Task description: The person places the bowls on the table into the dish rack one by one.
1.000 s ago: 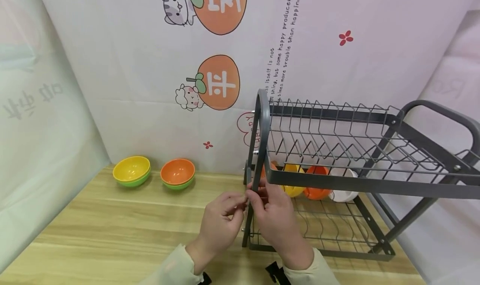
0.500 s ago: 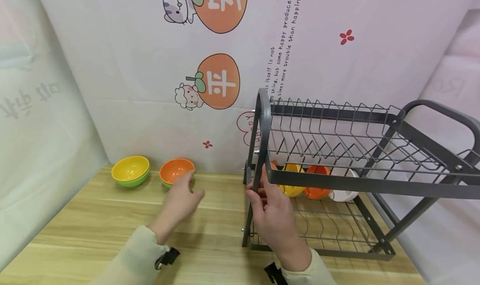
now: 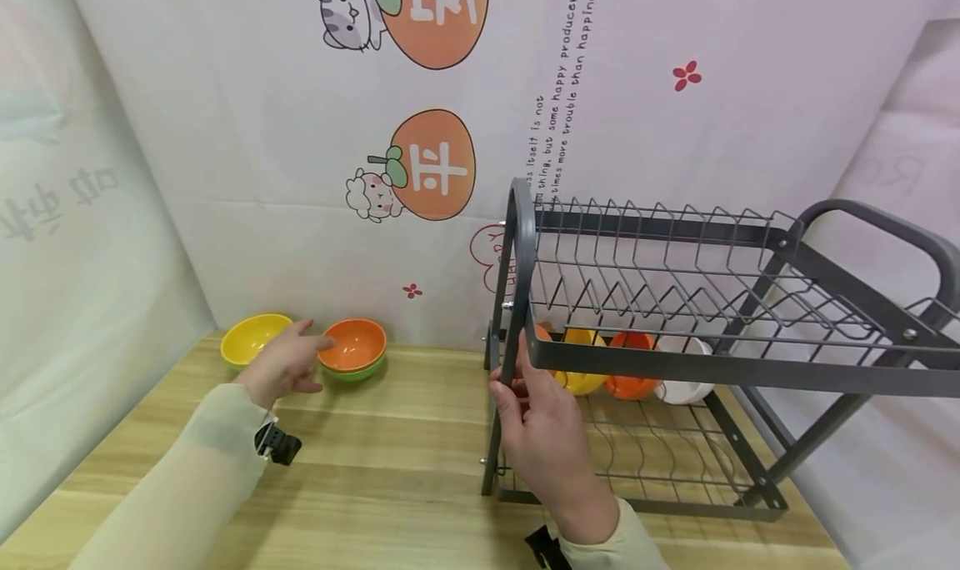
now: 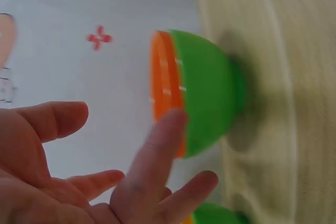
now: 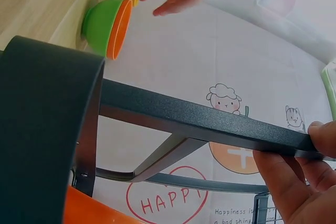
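My left hand (image 3: 288, 360), fingers spread and holding nothing, hovers over the space between two bowl stacks. It overlaps the right edge of the yellow bowl (image 3: 253, 337), which sits in a green one. Close to its fingertips is the orange bowl (image 3: 352, 345), nested in a green bowl (image 4: 207, 95). In the left wrist view a finger overlaps the orange rim. My right hand (image 3: 543, 437) grips the left front post of a dark grey two-tier dish rack (image 3: 712, 372). The right wrist view shows thumb and fingers on opposite sides of that post (image 5: 210, 121).
Several cups sit on the rack's lower tier, among them a yellow cup (image 3: 581, 382), an orange cup (image 3: 632, 385) and a white cup (image 3: 684, 391). A printed cloth (image 3: 300, 170) hangs behind the wooden table (image 3: 375, 487). The rack's curved handle (image 3: 892, 212) rises at right.
My left hand has left the rack post and swung left, passing the orange bowl to reach the yellow one. My right hand has kept its hold on the post.
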`<state>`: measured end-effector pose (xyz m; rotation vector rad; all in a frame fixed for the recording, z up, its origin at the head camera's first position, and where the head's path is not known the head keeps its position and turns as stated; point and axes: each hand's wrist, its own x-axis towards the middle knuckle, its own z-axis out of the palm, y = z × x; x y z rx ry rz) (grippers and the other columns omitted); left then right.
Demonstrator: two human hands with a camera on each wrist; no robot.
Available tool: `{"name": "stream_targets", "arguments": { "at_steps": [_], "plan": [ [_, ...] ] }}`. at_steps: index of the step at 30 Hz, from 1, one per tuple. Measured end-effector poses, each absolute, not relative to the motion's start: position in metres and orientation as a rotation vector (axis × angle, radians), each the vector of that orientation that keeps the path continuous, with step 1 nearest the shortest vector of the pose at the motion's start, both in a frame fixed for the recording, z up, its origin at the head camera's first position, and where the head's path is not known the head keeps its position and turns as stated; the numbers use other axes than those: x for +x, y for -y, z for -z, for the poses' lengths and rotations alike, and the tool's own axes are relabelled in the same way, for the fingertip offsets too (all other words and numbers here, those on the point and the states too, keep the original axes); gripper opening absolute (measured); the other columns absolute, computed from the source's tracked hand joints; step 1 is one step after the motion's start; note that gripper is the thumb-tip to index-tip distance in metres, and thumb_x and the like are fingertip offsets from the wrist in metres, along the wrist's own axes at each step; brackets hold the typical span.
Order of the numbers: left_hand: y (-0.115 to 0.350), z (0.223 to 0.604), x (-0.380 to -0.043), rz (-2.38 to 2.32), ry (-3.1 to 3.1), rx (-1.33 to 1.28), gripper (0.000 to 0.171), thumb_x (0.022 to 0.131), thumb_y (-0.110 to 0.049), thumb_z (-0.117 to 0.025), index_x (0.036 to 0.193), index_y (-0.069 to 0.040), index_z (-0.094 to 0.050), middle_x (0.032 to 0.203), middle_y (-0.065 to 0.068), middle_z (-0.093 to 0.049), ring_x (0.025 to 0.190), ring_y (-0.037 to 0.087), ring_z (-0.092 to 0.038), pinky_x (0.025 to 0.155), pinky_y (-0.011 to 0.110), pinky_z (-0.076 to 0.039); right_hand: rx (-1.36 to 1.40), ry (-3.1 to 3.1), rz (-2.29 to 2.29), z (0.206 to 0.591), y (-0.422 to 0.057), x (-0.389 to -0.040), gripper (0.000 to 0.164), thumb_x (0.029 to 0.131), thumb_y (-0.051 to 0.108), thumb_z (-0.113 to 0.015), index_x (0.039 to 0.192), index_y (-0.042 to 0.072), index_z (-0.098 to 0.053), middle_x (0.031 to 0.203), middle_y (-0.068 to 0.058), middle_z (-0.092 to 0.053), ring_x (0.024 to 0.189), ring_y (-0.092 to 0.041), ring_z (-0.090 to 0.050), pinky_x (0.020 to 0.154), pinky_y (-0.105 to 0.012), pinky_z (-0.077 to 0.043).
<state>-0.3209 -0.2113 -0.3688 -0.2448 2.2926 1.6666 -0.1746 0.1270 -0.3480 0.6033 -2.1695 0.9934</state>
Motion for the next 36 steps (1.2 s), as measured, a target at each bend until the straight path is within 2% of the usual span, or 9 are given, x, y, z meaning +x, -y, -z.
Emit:
{"name": "stream_targets", "arguments": {
  "at_steps": [4, 13, 19, 25, 30, 36],
  "plan": [
    [0.212, 0.38, -0.331, -1.621, -2.32, -0.286, 0.083, 0.102, -0.015, -0.053, 0.159, -0.01, 0.007, 0.158, 0.033, -0.003, 0.046, 0.01, -0.042, 0.077, 0.044, -0.06, 0.604, 2.173, -1.002, 0.349, -0.128, -0.174, 0.084, 0.093, 0.0, -0.067, 0.16, 0.015, -0.02, 0.1, -0.002, -0.065, 0.071, -0.011, -0.057, 0.057, -0.023, -0.053],
    [0.213, 0.401, -0.342, -1.664, -2.325, -0.362, 0.081, 0.092, 0.009, -0.042, 0.159, -0.005, -0.001, 0.149, 0.037, -0.023, 0.06, 0.018, -0.055, 0.074, 0.039, -0.061, 0.597, 2.178, -0.972, 0.349, -0.127, -0.173, 0.084, 0.094, 0.0, -0.067, 0.161, 0.016, -0.017, 0.101, -0.002, -0.065, 0.072, -0.008, -0.055, 0.059, -0.022, -0.053],
    [0.208, 0.409, -0.344, -1.714, -2.32, -0.363, 0.074, 0.09, 0.009, -0.036, 0.158, 0.0, -0.008, 0.144, 0.034, -0.033, 0.07, 0.022, -0.06, 0.073, 0.039, -0.061, 0.599, 2.175, -0.996, 0.349, -0.128, -0.174, 0.082, 0.094, 0.0, -0.066, 0.16, 0.015, -0.02, 0.098, -0.002, -0.065, 0.071, -0.009, -0.054, 0.057, -0.022, -0.052],
    [0.205, 0.404, -0.342, -1.679, -2.337, -0.347, 0.068, 0.094, 0.005, -0.036, 0.157, 0.003, -0.01, 0.143, 0.035, -0.034, 0.074, 0.027, -0.061, 0.069, 0.038, -0.061, 0.594, 2.18, -0.996, 0.35, -0.128, -0.174, 0.081, 0.094, 0.001, -0.066, 0.16, 0.013, -0.02, 0.098, -0.003, -0.065, 0.071, -0.009, -0.055, 0.057, -0.022, -0.052],
    [0.206, 0.4, -0.34, -1.605, -2.357, -0.318, 0.069, 0.092, 0.001, -0.039, 0.156, 0.003, -0.014, 0.141, 0.034, -0.036, 0.069, 0.027, -0.06, 0.072, 0.041, -0.061, 0.589, 2.194, -0.98, 0.349, -0.127, -0.174, 0.085, 0.095, 0.001, -0.066, 0.161, 0.017, -0.016, 0.101, -0.003, -0.065, 0.073, -0.009, -0.055, 0.061, -0.023, -0.055],
    [0.21, 0.402, -0.341, -1.614, -2.359, -0.339, 0.073, 0.087, 0.007, -0.038, 0.157, 0.003, -0.015, 0.144, 0.034, -0.035, 0.065, 0.021, -0.06, 0.067, 0.033, -0.06, 0.599, 2.184, -0.998, 0.348, -0.127, -0.174, 0.085, 0.094, 0.0, -0.066, 0.161, 0.017, -0.016, 0.101, -0.003, -0.065, 0.072, -0.009, -0.055, 0.059, -0.023, -0.054]
  ]
}}
